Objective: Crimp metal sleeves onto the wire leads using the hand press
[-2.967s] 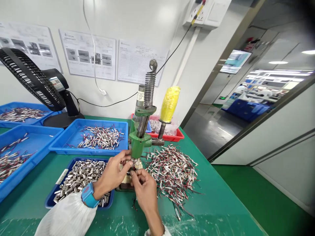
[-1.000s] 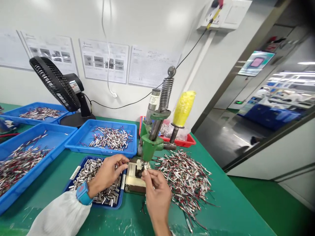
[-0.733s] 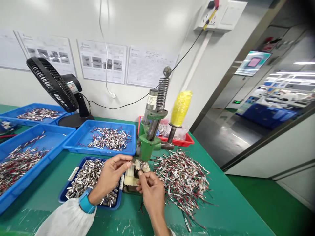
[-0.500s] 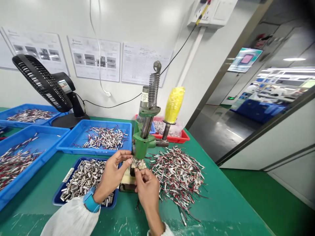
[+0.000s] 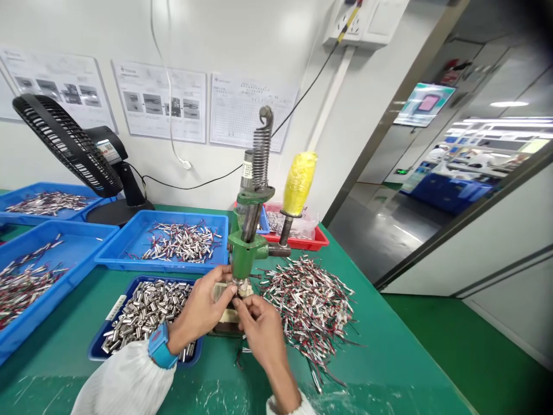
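Note:
A green hand press (image 5: 243,259) with a coiled spring and a yellow-wrapped handle (image 5: 299,183) stands on the table. My left hand (image 5: 206,305) is at the left of its base, thumb and fingers curled in around the fixture below the ram. From the front right, my right hand (image 5: 261,325) meets it with thumb and forefinger pinched. Both sets of fingertips almost touch under the ram, and whatever lies between them is too small to make out. Left of the press, a dark blue tray (image 5: 100,341) holds short metal tubes (image 5: 147,311). Wired metal parts (image 5: 309,305) are heaped at the right.
Blue trays (image 5: 162,266) of wired parts stand at the left and behind. A black fan (image 5: 69,144) stands at the back left. Behind the press is a red tray (image 5: 317,242). The table's right edge runs diagonally beside the heap.
The whole view has shifted slightly. My two hands have come closer together under the ram, and a few wired parts now show beneath my right hand.

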A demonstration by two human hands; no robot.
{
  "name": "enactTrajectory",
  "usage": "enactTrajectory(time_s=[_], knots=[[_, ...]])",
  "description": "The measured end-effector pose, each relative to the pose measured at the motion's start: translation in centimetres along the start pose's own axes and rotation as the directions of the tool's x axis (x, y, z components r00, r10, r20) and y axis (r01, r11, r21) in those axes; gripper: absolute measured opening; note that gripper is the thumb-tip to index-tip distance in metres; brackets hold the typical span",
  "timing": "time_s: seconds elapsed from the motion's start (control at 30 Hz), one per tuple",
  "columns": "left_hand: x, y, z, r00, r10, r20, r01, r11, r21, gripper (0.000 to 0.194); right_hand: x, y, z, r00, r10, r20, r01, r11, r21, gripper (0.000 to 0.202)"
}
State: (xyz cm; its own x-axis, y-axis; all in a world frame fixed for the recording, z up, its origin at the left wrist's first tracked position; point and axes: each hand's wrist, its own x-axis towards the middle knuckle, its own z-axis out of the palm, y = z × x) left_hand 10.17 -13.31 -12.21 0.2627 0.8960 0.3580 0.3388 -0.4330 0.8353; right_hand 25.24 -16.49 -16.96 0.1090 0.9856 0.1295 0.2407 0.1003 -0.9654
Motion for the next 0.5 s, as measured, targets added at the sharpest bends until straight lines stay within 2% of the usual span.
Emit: enactTrajectory(time_s=[0.07, 0.13, 0.2, 0.27, 0.3, 0.37, 0.43, 0.47, 0.5], knots=[[-0.5, -0.2, 0.2, 0.999, -0.02, -0.029, 0.019, 0.999, -0.048, 0.029, -0.3, -1.2, -2.1, 1.0, -0.012, -0.022, 0.011, 0.998, -0.054, 0.043], [-1.0, -0.3, 0.2, 0.998, -0.028, -0.053, 0.024, 0.997, -0.079, 0.033, -0.2, -3.5, -4.3, 0.979, -0.087, -0.187, 0.07, 0.993, -0.092, 0.043], [-1.4, -0.5, 0.0, 0.997, -0.025, -0.07, 0.018, 0.995, -0.096, 0.035, 1.0, -7.1, -6.4, 0.897, -0.23, -0.377, 0.18, 0.97, -0.163, 0.044], [-1.7, -0.7, -0.3, 0.996, -0.022, -0.088, 0.014, 0.996, -0.088, 0.035, 3.5, -11.8, -8.0, 0.797, -0.389, -0.463, 0.295, 0.918, -0.264, 0.054], [-1.8, -0.8, -0.5, 0.995, -0.026, -0.099, 0.018, 0.997, -0.076, 0.036, 5.2, -14.2, -8.6, 0.767, -0.453, -0.455, 0.344, 0.888, -0.305, 0.061], [-1.9, -1.0, -0.6, 0.993, -0.035, -0.117, 0.03, 0.998, -0.046, 0.035, 8.6, -18.7, -9.3, 0.771, -0.532, -0.349, 0.433, 0.841, -0.326, 0.071], [-2.0, -1.1, -0.5, 0.991, -0.042, -0.128, 0.039, 0.999, -0.024, 0.031, 10.4, -22.0, -9.0, 0.839, -0.504, -0.206, 0.427, 0.844, -0.325, 0.06], [-2.1, -1.1, -0.5, 0.99, -0.045, -0.133, 0.042, 0.999, -0.021, 0.028, 10.2, -22.9, -8.4, 0.86, -0.485, -0.159, 0.42, 0.85, -0.318, 0.056], [-2.1, -1.0, -0.4, 0.99, -0.044, -0.136, 0.042, 0.999, -0.023, 0.025, 9.3, -23.4, -7.7, 0.862, -0.483, -0.155, 0.423, 0.853, -0.304, 0.056]])
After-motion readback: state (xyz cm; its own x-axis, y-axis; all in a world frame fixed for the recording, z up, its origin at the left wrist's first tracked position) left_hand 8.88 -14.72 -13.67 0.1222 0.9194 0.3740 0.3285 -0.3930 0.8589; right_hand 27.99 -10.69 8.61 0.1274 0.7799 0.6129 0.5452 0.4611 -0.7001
